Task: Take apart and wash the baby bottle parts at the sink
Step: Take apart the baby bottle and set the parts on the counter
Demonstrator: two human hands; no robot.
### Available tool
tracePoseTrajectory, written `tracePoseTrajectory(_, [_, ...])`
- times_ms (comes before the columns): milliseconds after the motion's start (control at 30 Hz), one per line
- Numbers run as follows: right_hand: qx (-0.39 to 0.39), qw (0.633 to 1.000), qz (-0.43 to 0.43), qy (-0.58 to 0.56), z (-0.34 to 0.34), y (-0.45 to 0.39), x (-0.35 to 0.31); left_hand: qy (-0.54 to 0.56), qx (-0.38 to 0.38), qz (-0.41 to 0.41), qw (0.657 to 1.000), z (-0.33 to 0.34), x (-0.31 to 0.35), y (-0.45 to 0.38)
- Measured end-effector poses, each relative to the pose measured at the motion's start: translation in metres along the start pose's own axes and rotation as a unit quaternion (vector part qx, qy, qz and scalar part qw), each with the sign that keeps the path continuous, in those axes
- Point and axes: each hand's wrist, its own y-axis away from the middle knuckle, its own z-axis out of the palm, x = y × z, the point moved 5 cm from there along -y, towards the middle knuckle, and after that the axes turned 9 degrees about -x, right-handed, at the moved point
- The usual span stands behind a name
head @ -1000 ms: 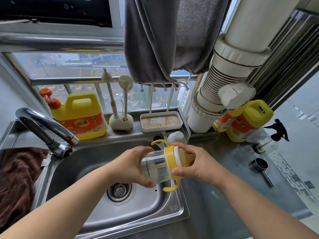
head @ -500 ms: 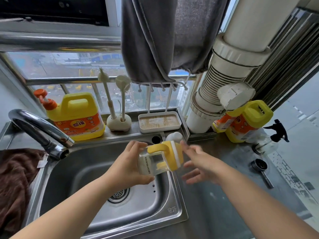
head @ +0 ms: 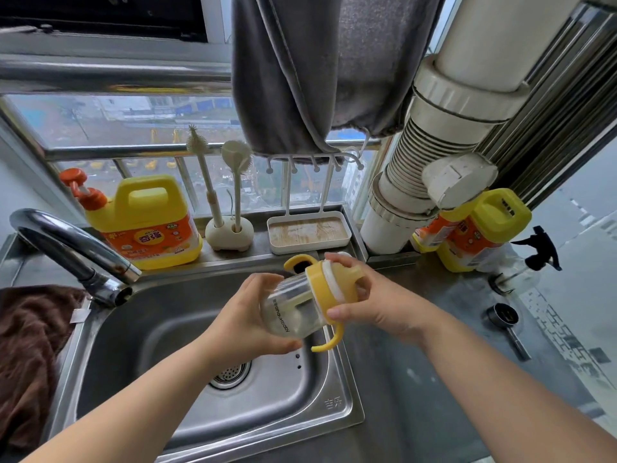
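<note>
Steel sink [head: 334, 389] fills the head view, faucet [head: 76, 252] at left. My left hand [head: 247, 315] wraps the clear bottle [head: 290, 309] over the basin; my right hand [head: 377, 302] curls round its yellow collar [head: 320, 285]. It looks light, rigid, likely slick: grip body and collar, not handles. Print along the bottle isn't readable.

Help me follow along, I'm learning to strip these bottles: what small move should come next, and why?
Probably twist the yellow handled collar off the clear bottle body. The left hand grips the body, the right hand wraps the collar, and both parts are joined, held sideways above the sink. No part is off yet.
</note>
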Motion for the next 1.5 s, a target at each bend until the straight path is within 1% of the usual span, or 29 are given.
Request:
tracePoseTrajectory(67, [-0.008, 0.999, 0.040, -0.019, -0.003, 0.000, 0.003, 0.003, 0.005, 0.000, 1.000, 0.000, -0.002, -0.001])
tracePoseTrajectory(133, [0.008, 0.995, 0.092, -0.031, -0.003, 0.000, 0.004, -0.013, 0.004, 0.005, 1.000, 0.001, -0.002, 0.000])
tracePoseTrajectory(200, [0.021, 0.990, 0.143, -0.007, 0.000, -0.001, 0.006, -0.033, -0.004, 0.017, 0.999, 0.004, 0.001, 0.000])
tracePoseTrajectory(233, [0.029, 0.988, 0.150, 0.001, 0.002, -0.001, 0.008, -0.044, -0.011, 0.024, 0.999, 0.006, 0.002, 0.000])
tracePoseTrajectory(267, [0.037, 0.989, 0.143, 0.006, 0.002, -0.002, 0.009, -0.053, -0.016, 0.028, 0.998, 0.007, 0.003, 0.000])
tracePoseTrajectory(333, [0.043, 0.994, 0.099, 0.010, 0.000, -0.003, 0.008, -0.055, -0.020, 0.027, 0.998, 0.008, 0.001, 0.000])
tracePoseTrajectory(400, [0.041, 0.996, 0.061, 0.052, -0.005, -0.002, 0.007, -0.047, -0.018, 0.025, 0.998, 0.009, -0.001, -0.002])
tracePoseTrajectory(433, [0.036, 0.996, 0.057, 0.067, -0.006, -0.002, 0.009, -0.042, -0.019, 0.024, 0.999, 0.010, -0.002, -0.003])
tracePoseTrajectory(500, [0.032, 0.993, 0.080, 0.084, -0.007, -0.001, 0.012, -0.039, -0.031, 0.020, 0.999, 0.014, -0.002, -0.005])
tracePoseTrajectory(567, [0.051, 0.979, 0.088, 0.175, -0.010, 0.000, 0.013, -0.042, -0.046, 0.020, 0.998, 0.019, -0.003, -0.008])
tracePoseTrajectory(633, [0.071, 0.962, 0.070, 0.255, -0.015, 0.004, 0.009, -0.038, -0.053, 0.019, 0.998, 0.025, -0.005, -0.011])
tracePoseTrajectory(733, [0.084, 0.949, 0.038, 0.302, -0.025, 0.015, 0.001, -0.015, -0.049, -0.001, 0.999, 0.028, -0.015, -0.017])
tracePoseTrajectory(833, [0.097, 0.945, 0.037, 0.311, -0.040, 0.024, 0.000, 0.004, -0.046, -0.015, 0.999, 0.034, -0.020, -0.023])
tracePoseTrajectory(967, [0.108, 0.944, 0.047, 0.308, -0.059, 0.030, 0.010, 0.019, -0.066, -0.020, 0.997, 0.053, -0.017, -0.035])
tracePoseTrajectory(1133, [0.104, 0.959, 0.046, 0.260, -0.076, 0.040, 0.020, 0.028, -0.063, -0.033, 0.997, 0.065, -0.024, -0.042])
tracePoseTrajectory(1300, [0.089, 0.966, 0.054, 0.236, -0.088, 0.041, 0.033, -0.036, -0.081, -0.021, 0.996, 0.089, -0.020, -0.054])
tracePoseTrajectory(1400, [0.083, 0.964, 0.054, 0.246, -0.093, 0.035, 0.041, -0.052, -0.092, -0.002, 0.994, 0.103, -0.016, -0.063])
tracePoseTrajectory(1500, [0.072, 0.961, 0.057, 0.260, -0.097, 0.030, 0.046, -0.114, -0.105, 0.009, 0.988, 0.114, -0.015, -0.071])
